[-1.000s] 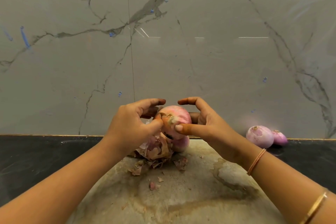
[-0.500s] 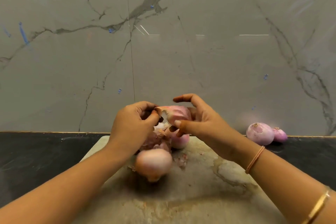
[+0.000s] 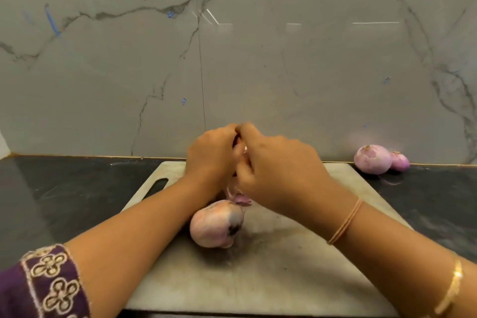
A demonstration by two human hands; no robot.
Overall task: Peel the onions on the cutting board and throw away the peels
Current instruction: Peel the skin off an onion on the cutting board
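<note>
Currently, item one: left hand (image 3: 211, 160) and right hand (image 3: 278, 175), knuckles touching, each grip curled round pink papery peels (image 3: 241, 199); I see only scraps between and below the fingers. Item two: one onion (image 3: 216, 227), rounded, pale pink, smooth, with a dark root spot, lying on the stained pale cutting board (image 3: 284, 279) just below the hands. Item three: two peeled onions (image 3: 373, 162), glossy purple, touching, on the dark counter (image 3: 64, 193) against the veined marble wall (image 3: 258, 72).

Both hands backs-up, touching at the knuckles. Left hand (image 3: 210, 160): fingers curled down and inward. Right hand (image 3: 281, 175): same, fingers tucked under the palm. Forearms converge behind the fingers. Anything gripped is hidden under them.
</note>
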